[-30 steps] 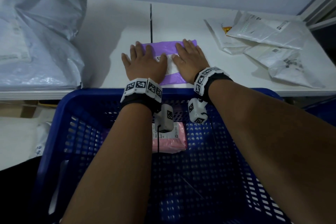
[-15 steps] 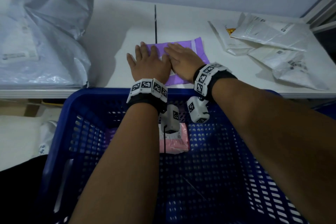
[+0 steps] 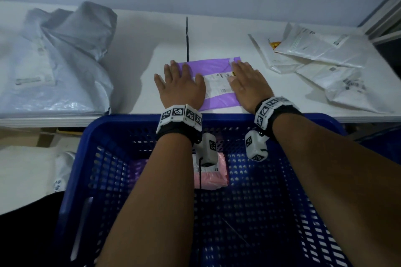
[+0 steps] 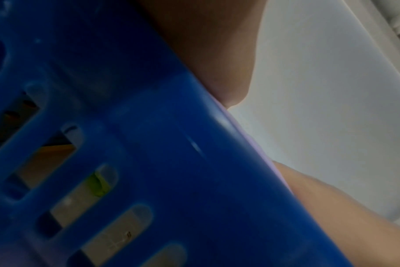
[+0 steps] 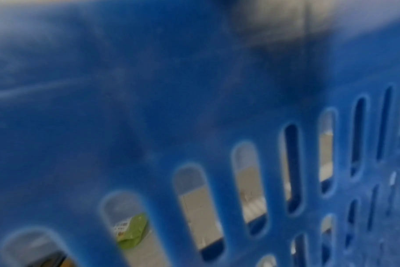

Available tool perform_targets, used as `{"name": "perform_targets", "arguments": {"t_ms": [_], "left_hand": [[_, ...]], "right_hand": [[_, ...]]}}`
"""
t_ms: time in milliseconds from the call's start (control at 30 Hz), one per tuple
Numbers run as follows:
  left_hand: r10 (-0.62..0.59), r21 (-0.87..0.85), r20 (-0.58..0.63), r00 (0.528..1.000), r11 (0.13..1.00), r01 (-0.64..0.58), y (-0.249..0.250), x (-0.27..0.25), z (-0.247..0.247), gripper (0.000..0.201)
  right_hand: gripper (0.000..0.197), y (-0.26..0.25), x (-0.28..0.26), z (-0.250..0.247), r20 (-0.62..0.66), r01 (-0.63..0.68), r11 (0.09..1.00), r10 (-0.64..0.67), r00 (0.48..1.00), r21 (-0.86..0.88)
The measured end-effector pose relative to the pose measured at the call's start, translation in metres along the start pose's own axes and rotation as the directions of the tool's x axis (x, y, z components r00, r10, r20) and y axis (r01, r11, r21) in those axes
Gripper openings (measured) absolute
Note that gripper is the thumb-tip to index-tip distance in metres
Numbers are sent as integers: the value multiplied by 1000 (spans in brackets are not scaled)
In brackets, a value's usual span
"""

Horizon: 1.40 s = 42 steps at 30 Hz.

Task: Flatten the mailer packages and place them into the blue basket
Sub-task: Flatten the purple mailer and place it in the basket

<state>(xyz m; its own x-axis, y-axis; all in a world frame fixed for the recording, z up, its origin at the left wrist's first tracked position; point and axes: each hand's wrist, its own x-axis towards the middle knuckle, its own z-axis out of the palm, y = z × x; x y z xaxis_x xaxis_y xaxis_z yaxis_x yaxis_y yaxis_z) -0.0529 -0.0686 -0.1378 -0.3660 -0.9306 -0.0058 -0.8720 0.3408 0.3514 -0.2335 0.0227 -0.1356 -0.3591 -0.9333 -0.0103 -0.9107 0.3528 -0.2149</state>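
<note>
A purple mailer (image 3: 217,71) with a white label lies flat on the white table (image 3: 143,54), just beyond the blue basket (image 3: 138,121). My left hand (image 3: 180,84) presses its left part with straight fingers. My right hand (image 3: 247,80) lies flat on its right part. A pink mailer (image 3: 217,178) rests on the basket floor, partly hidden by my left forearm. Both wrist views show mostly the slotted wall of the basket (image 4: 149,162) (image 5: 194,108) from close up; the fingers are hidden there.
A large grey bag pile (image 3: 54,63) fills the table's left side. Several white mailers (image 3: 321,65) lie overlapping at the right. A dark seam (image 3: 187,37) splits the tabletop behind the purple mailer. A metal frame (image 3: 382,21) stands at the far right.
Half a second ago my hands were close together over the mailer's left part; now the right hand has slid to the right, so the white label shows between them.
</note>
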Motion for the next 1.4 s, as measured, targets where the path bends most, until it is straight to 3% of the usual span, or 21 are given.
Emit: {"name": "perform_targets", "arguments": {"t_ms": [100,200,300,367,467,600,767,867,967,1033,1100,1200,1400], "left_hand": [[-5,2,-11,1000,1000,5,1,1,2,65],[-33,-16,-27,999,999,33,3,1,3,65],[-115,-56,-72,991,992,111,5,0,3,64],[-149,-115,-150,977,984,133,5,0,2,65],[-96,-125,-242,966,990,67,4,0,1,60],[16,-85,-210,978,996,-35,5,-1,2,54],[-31,-101,-251,967,995,5,9,-6,-1,53],[-32,-86,-282,959,996,8,8,-4,-2,53],[99,-111,-344,934,983,-145,6,-3,2,46],[230,-102,-307,924,957,-272,9,-4,5,53],[307,-54,-162,938,946,-319,13,-5,7,71],[289,-51,-23,957,956,-290,14,-3,5,85],[264,-37,12,964,964,-263,16,-4,2,88]], "right_hand": [[62,-3,0,0,-42,33,999,-33,999,8],[71,-5,-2,-2,-87,176,984,-176,980,-13],[82,-6,-3,-2,-50,236,970,-239,970,-52],[84,-5,-2,0,-32,209,975,-212,977,-74],[72,-2,1,3,-49,114,990,-118,992,-80],[66,2,2,3,-113,-52,998,48,992,-33],[60,2,3,4,-200,3,1000,-1,980,9],[56,1,6,4,-100,38,998,-33,994,48],[59,-1,7,4,-9,46,999,-46,999,-27],[60,-3,6,3,3,42,997,-42,999,-61],[60,-4,5,1,17,38,996,-37,999,-74],[60,-5,5,1,38,33,995,-29,999,-99],[57,-5,6,1,52,23,994,-17,998,-110]]}}
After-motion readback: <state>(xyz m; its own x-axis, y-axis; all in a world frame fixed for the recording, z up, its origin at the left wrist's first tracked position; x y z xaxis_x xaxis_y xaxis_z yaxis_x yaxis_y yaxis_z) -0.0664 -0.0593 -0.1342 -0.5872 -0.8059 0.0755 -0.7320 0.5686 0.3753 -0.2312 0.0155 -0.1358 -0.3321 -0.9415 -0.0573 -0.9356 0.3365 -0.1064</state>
